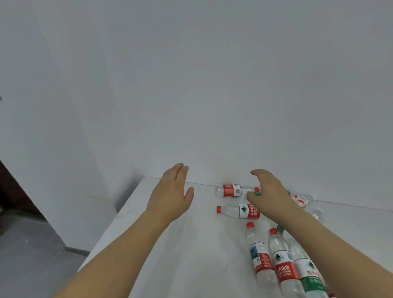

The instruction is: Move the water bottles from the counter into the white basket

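Several clear water bottles lie on their sides on the white counter (pixel 174 250). One red-labelled bottle (pixel 233 190) rests near the back wall, a second red-capped bottle (pixel 239 210) lies just in front of it. Three more lie side by side at the right: two red-labelled bottles (pixel 261 259) (pixel 283 267) and a green-labelled bottle (pixel 309 280). My right hand (pixel 273 194) hovers open above the far bottles, partly hiding a green-capped one. My left hand (pixel 172 193) is open, held flat over bare counter to the left. No white basket is in view.
A white wall stands directly behind the counter. An orange-patterned bottle (pixel 302 200) lies behind my right wrist. The counter's left edge drops to a grey floor (pixel 26 254), with dark furniture (pixel 5 179) at the far left.
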Demonstrator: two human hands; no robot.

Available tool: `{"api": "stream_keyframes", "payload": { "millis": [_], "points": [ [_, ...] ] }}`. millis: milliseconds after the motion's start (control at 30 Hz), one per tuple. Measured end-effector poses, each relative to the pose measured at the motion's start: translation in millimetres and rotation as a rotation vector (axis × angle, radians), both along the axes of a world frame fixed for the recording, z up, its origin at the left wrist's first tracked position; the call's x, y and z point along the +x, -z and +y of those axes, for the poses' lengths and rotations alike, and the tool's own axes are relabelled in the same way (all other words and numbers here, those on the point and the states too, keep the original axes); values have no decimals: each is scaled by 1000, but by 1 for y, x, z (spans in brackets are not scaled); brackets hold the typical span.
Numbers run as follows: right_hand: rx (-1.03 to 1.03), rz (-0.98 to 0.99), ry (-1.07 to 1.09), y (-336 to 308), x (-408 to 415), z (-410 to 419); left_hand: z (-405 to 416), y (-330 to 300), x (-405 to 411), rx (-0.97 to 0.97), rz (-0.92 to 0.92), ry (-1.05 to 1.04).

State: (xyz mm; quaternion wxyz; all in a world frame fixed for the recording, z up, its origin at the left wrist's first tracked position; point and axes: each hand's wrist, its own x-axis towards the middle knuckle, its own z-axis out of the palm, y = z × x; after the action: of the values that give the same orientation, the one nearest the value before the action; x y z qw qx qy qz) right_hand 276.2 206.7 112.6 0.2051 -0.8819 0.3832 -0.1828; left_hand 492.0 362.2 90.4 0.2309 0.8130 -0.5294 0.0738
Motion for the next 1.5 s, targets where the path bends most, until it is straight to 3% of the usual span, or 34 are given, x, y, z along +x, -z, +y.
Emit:
{"api": "stream_keyframes", "payload": {
  "millis": [333,467,633,800,933,1133,1333,1500],
  "points": [
    [151,46,66,47,-117,-114,-98,44,-108,26,246,-124],
    [208,109,68,79,-156,-170,-149,57,-153,18,511,-278],
    [502,51,257,127,-169,-229,-214,96,-190,140,824,-359],
    [773,12,500,190,-164,-280,-288,142,-201,160,942,-394],
    [900,-36,715,257,-157,-318,-350,197,-203,325,975,-399],
    [1047,-126,863,321,-144,-346,-392,259,-201,519,941,-482],
    [1095,-199,856,342,-139,-358,-400,276,-198,471,940,-520],
    [1163,-375,898,322,-149,-349,-390,240,-197,338,1140,-517]
  ]
}}
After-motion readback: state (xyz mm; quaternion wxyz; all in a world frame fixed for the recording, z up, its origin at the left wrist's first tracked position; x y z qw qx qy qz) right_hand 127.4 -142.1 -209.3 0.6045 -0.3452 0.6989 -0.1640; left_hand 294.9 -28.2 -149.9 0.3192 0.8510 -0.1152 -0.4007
